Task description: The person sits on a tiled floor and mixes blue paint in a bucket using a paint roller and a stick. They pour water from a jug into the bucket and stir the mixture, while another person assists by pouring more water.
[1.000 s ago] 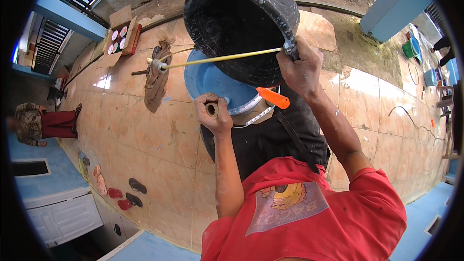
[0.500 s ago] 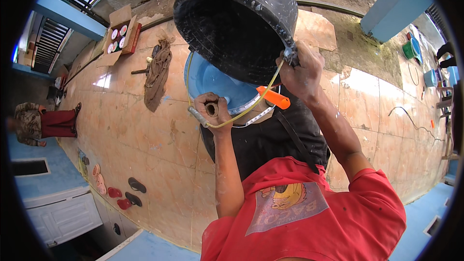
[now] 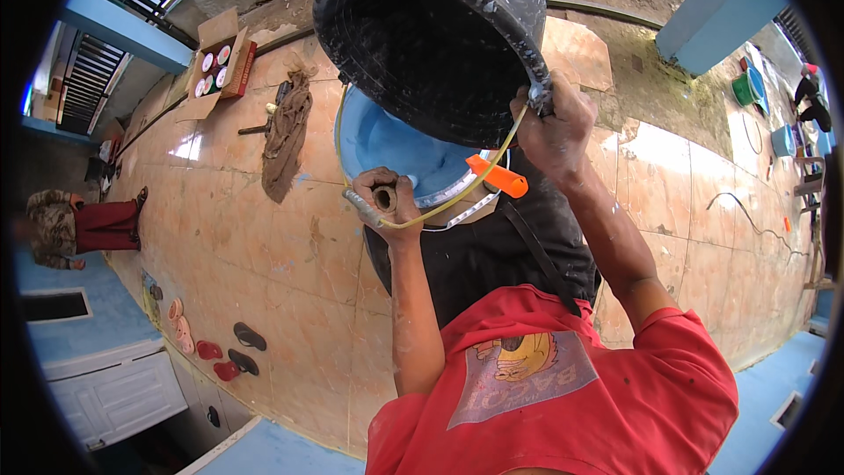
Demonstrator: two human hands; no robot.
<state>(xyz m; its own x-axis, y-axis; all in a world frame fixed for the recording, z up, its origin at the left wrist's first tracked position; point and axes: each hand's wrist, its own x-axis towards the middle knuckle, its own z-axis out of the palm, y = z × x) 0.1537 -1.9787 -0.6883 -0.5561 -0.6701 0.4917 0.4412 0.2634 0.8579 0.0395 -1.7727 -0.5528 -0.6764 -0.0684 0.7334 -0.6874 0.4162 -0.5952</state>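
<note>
My right hand [image 3: 557, 127] is closed on the rim of a large black bucket [image 3: 413, 44], where its wire handle joins. That bucket is tilted, its mouth facing me, over a pail of blue paint [image 3: 374, 145] with a white rim. My left hand [image 3: 387, 200] wraps around a hollow brown stick [image 3: 385, 199], end-on to me, at the pail's near edge. The stick's lower end is hidden. A yellow bucket handle [image 3: 479, 180] loops down past my left hand. An orange tool handle [image 3: 498, 177] lies across the pail's right rim.
An open carton of cans [image 3: 220, 70] and a brown rag [image 3: 286, 141] lie on the tiled floor at left. Several sandals [image 3: 237, 352] are at lower left, and a person [image 3: 88, 229] stands far left. Another person is partly visible behind the black bucket. A blue pillar [image 3: 721, 13] stands upper right.
The black bucket has shifted slightly, with its right rim and my right hand a little farther right. Its handle grip has swung closer against my left hand, which stays around the stick.
</note>
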